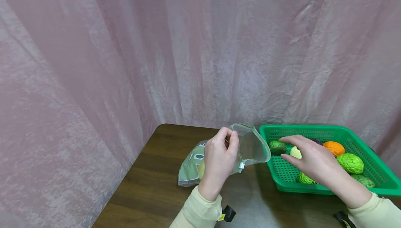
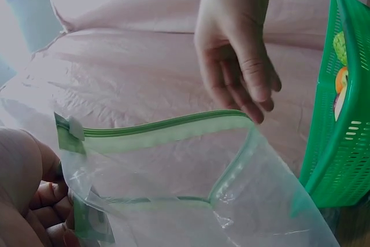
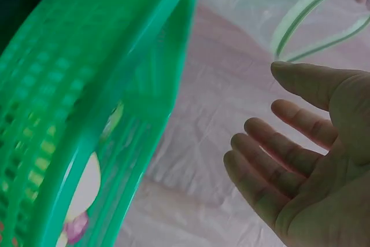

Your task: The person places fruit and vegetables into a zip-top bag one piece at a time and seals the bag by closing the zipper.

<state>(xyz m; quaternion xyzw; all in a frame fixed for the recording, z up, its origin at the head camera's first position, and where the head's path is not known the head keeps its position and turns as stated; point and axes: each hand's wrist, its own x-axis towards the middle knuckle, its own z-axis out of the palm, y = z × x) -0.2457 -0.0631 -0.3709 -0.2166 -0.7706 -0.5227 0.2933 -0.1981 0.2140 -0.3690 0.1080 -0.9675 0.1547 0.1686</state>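
My left hand (image 1: 219, 158) pinches the edge of a clear zip bag (image 1: 189, 168) with a green printed front. The bag's mouth gapes toward the right, and its white slider (image 1: 241, 165) sits at the near corner of the opening. Something pale yellow-green (image 1: 201, 169) shows inside, partly hidden behind the hand. Holding nothing, my right hand (image 1: 313, 158) reaches over the left part of a green plastic basket (image 1: 300, 127) in the head view, thumb and fingers spread. In the right wrist view its fingers (image 3: 272, 151) extend loosely beside the bag's mouth.
In the basket lie a dark green vegetable (image 1: 277, 147), a pale round piece (image 1: 295, 152), an orange piece (image 1: 334, 148), leafy green balls (image 1: 350, 163) and a streaked green piece (image 1: 363, 180). A pink curtain (image 1: 200, 64) hangs behind the wooden table (image 1: 141, 182).
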